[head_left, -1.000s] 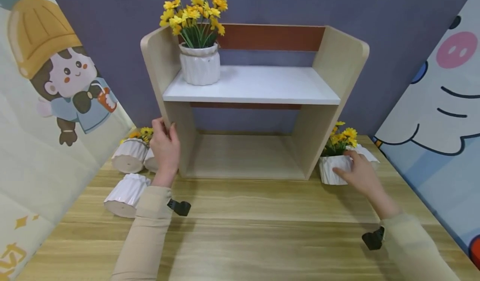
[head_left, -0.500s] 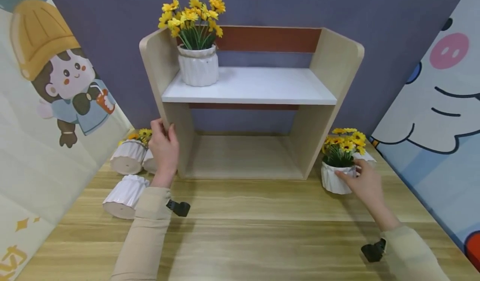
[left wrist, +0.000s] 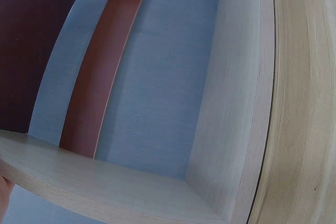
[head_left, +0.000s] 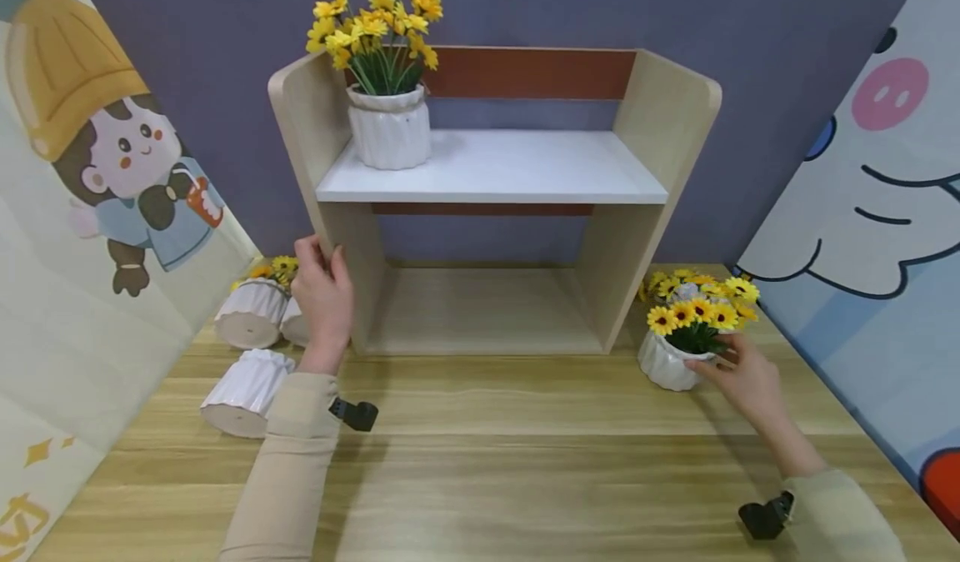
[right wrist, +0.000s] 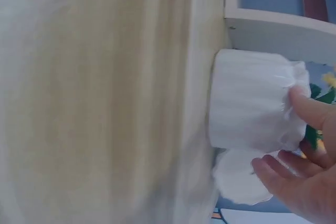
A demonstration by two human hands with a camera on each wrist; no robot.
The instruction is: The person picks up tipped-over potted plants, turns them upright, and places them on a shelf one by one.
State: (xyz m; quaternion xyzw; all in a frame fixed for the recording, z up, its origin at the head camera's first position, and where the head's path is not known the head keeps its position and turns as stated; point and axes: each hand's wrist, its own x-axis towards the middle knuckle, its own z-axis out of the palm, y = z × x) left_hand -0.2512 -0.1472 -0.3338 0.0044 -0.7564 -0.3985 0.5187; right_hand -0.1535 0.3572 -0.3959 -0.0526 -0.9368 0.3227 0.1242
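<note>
My left hand [head_left: 326, 299] grips the front edge of the left side panel of a two-tier wooden shelf [head_left: 487, 166]; in the left wrist view only a bit of finger shows beside that panel [left wrist: 105, 187]. At the shelf's right, my right hand [head_left: 746, 378] pinches the rim of a white ceramic flower pot [head_left: 667, 366] holding yellow artificial flowers. In the right wrist view the thumb [right wrist: 310, 108] lies on the near side of this pot's rim, with other fingers partly hidden behind it. Its base is at the tabletop. A second white pot [right wrist: 241, 179] lies behind it.
Another pot of yellow flowers [head_left: 390, 128] stands on the white upper board's left end. Left of the shelf, several white pots lie tipped over, among them a front one [head_left: 247, 391] and a rear one [head_left: 251, 312]. The wooden table [head_left: 525, 462] extends in front.
My right hand has taken hold of the right-hand pot's rim and tipped it from lying back to about upright, its flowers swinging up and forward. My left hand stays on the shelf panel.
</note>
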